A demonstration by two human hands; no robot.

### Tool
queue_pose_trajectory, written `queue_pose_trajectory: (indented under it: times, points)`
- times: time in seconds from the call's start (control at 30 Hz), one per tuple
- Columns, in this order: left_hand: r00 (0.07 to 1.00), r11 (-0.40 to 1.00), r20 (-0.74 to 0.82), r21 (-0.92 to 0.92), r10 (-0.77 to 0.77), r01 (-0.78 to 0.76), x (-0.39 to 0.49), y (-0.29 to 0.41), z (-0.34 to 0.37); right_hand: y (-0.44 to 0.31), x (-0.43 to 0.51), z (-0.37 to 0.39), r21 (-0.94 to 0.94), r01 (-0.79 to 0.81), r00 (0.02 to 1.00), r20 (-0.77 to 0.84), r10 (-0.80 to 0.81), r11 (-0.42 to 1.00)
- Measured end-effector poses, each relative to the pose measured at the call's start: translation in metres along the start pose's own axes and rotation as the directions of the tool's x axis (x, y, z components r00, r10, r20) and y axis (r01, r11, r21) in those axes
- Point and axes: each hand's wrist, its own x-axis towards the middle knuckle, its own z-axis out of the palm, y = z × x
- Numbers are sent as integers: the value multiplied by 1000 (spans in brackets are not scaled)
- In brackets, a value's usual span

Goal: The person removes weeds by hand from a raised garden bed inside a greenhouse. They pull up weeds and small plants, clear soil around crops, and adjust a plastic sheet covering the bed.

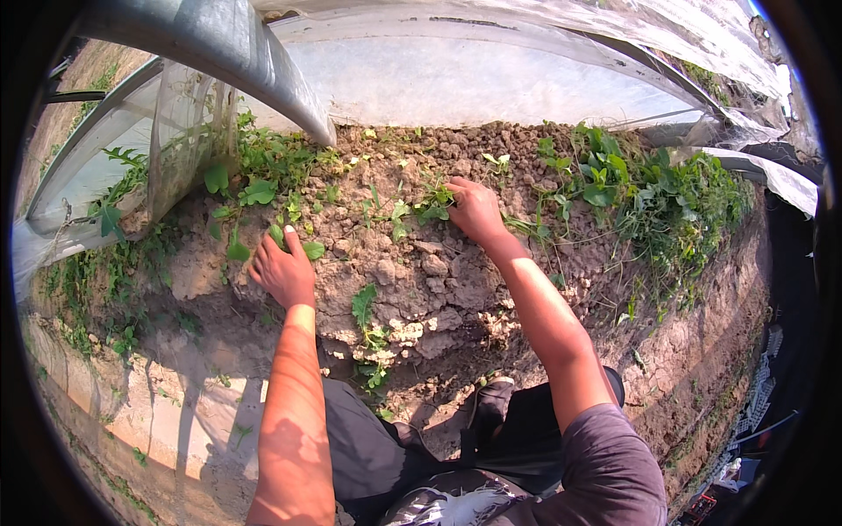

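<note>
My right hand [476,209] is at a small clump of green weeds [433,202] on the crumbly soil bank, its fingers bent in around the leaves. Lower and to the left, my left hand [287,268] is among broad-leaved weeds, thumb pointing up. A round green leaf [314,250] shows beside that thumb; whether the fingers pinch a stem is hidden. Between the hands lies dry, cloddy soil [368,253] with a few small seedlings. Below them a lobed-leaf weed [363,306] grows from the cracked face of the bank.
A thick metal pipe [263,72] slants into the soil at upper left. Translucent plastic sheeting [460,79] stands behind the bank, with another sheet flap [187,144] at left. A heap of weeds [684,204] lies right. My shoe [492,398] stands at the bank's foot.
</note>
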Motion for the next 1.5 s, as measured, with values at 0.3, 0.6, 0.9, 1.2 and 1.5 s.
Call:
queue_pose_trajectory:
  times: [0.3,0.6,0.9,1.2,1.5]
  points:
    - [1000,1000,-25,9,8,-8,0,0,2,-5,-3,26,172,-176,974,-111,197,969]
    - [998,1000,-64,-2,19,-19,0,0,3,7,-8,30,295,-114,935,-291,203,949]
    - [1000,1000,1,-10,-27,27,0,1,-1,70,9,-137,901,398,238,-285,928,175]
    - [999,1000,-42,25,-1,2,0,-6,9,-85,-8,16,51,39,997,71,-42,998]
    - [996,996,86,81,14,-21,10,-17,18,-143,12,84,73,-28,1000,0,28,997]
